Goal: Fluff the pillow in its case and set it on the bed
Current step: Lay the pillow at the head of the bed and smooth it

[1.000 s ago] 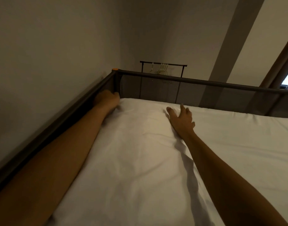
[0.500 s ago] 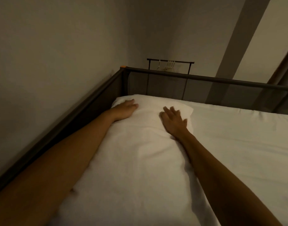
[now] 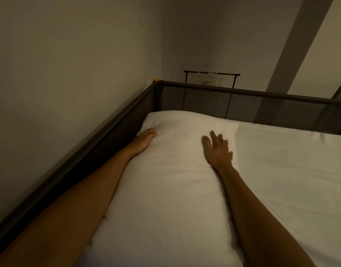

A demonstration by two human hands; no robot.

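Note:
A white pillow in its case (image 3: 175,170) lies lengthwise on the bed's white sheet (image 3: 291,170), its far end close to the corner of the frame. My left hand (image 3: 145,138) rests flat on the pillow's far left edge, beside the side rail. My right hand (image 3: 218,149) lies palm down on the pillow's right side, fingers spread, slightly blurred. Neither hand grips the fabric. Both forearms stretch along the pillow.
A dark metal bed rail (image 3: 88,157) runs along the left wall and a mesh end rail (image 3: 262,95) crosses the far end. A clothes rack with several hangers (image 3: 210,78) stands behind it. A wall is close on the left.
My left hand came off the rail corner and flattened on the pillow's left edge. My right hand slid right and back toward me along the pillow top.

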